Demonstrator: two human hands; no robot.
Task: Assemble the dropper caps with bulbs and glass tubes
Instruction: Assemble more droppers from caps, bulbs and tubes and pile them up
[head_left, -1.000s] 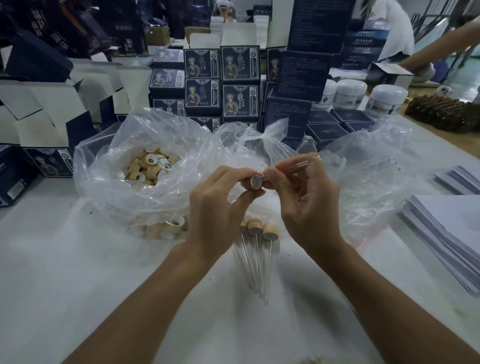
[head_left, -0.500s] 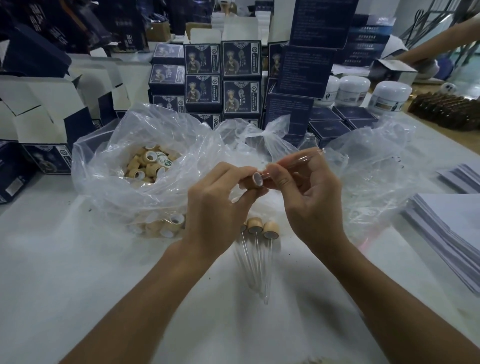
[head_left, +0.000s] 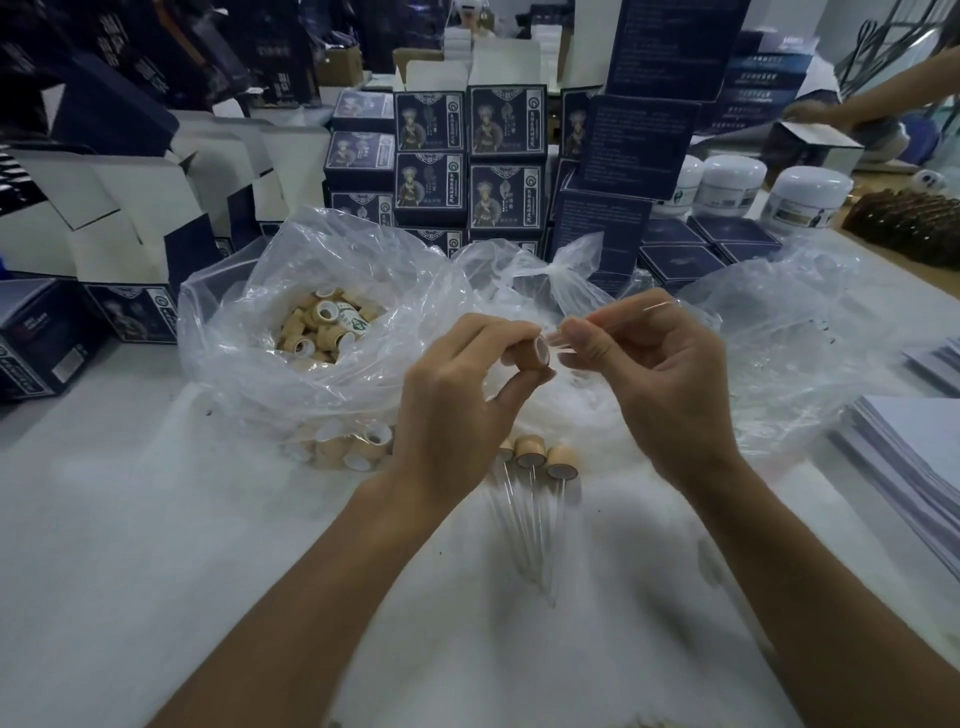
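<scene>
Both forearms bare, no sleeves or, seemingly, rings on the hands.

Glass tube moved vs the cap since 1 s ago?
Yes. The tube in the right hand has backed slightly right, its tip now just off the cap.

matt wood-look cap (head_left: 535, 354), clear glass tube (head_left: 613, 325), glossy crinkled plastic bag (head_left: 249, 358).

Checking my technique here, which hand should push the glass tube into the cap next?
Right. The right hand already pinches the thin clear glass tube, its end near the opening of the tan cylindrical cap, which the left hand grips.
</scene>
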